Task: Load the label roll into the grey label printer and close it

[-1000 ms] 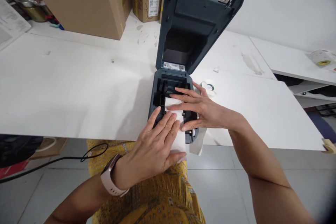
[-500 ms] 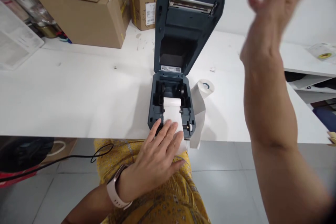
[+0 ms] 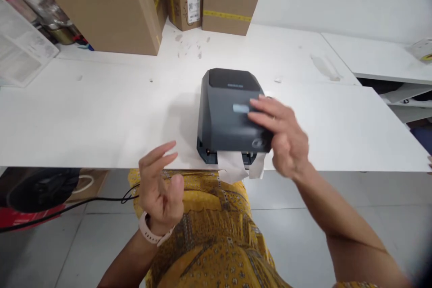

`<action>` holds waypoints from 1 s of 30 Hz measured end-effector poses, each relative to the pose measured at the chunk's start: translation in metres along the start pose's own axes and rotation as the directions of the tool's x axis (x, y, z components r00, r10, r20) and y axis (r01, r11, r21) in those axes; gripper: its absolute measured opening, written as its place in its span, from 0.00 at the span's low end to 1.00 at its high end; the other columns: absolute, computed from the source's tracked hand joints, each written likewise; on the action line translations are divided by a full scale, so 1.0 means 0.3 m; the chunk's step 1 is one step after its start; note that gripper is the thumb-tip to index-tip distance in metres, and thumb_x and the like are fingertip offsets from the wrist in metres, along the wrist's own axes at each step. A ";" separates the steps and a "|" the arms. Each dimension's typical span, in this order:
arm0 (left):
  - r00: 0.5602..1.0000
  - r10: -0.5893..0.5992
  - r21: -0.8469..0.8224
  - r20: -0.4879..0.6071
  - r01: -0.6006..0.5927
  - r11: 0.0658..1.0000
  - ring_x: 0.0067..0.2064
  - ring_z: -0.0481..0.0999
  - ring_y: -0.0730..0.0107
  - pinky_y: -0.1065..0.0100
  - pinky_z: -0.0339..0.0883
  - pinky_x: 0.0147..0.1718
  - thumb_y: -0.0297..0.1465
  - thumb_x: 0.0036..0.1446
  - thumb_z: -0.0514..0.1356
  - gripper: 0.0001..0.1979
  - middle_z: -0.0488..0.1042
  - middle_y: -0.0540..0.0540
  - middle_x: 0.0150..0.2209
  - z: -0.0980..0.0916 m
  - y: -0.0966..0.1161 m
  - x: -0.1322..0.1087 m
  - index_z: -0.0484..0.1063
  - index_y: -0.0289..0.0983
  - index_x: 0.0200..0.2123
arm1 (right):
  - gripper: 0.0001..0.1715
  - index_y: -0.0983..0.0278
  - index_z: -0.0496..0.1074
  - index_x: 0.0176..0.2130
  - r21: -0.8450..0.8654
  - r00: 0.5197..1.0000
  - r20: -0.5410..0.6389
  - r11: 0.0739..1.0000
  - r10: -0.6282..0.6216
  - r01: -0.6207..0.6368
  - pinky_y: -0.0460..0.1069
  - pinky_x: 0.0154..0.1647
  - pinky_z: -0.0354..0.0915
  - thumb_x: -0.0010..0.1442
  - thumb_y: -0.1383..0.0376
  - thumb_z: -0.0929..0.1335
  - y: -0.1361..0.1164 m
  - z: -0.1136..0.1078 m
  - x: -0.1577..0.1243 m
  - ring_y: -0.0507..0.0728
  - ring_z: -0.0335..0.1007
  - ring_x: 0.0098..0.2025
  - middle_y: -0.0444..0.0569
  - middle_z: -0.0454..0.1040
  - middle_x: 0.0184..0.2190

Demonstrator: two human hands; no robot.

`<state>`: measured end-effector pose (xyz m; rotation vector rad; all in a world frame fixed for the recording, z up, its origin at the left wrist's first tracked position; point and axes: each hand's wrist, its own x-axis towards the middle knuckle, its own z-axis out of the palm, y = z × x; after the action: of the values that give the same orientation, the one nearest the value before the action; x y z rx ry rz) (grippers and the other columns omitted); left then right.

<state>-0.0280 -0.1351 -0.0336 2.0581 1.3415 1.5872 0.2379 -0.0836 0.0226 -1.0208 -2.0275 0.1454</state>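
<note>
A dark grey label printer (image 3: 225, 114) sits at the front edge of the white table (image 3: 101, 117) with its lid down. White label paper (image 3: 232, 168) hangs out of its front slot over the table edge. My right hand (image 3: 281, 137) rests flat on the right side of the lid, fingers stretched out, slightly blurred. My left hand (image 3: 160, 186) hovers in front of the table edge, left of the printer, fingers apart and empty, with a pale watch on the wrist.
Cardboard boxes (image 3: 108, 9) stand at the back left and a smaller box (image 3: 227, 4) at the back centre. Papers (image 3: 20, 49) lie at far left. A lower white shelf (image 3: 381, 60) adjoins on the right. A black cable (image 3: 67, 209) runs under the table.
The printer lid, open before, is now shut. My right hand came down from the air onto the lid. My left hand lifted off the paper and drew back left.
</note>
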 end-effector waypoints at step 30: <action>0.351 -0.539 -0.266 0.766 0.936 0.231 0.17 0.58 0.78 0.71 0.48 0.18 0.51 0.61 0.59 0.29 0.62 0.52 0.14 0.216 0.126 -0.057 0.66 0.37 0.17 | 0.29 0.47 0.55 0.71 -0.127 0.980 0.085 0.978 0.179 -0.168 0.70 0.76 0.33 0.75 0.56 0.52 -0.041 0.106 -0.143 0.64 0.58 0.73 0.44 0.67 0.69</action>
<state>0.0470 -0.1473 -0.0460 0.8667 1.0120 0.7038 0.2207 -0.1143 -0.0197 -1.2895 -2.0508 0.1695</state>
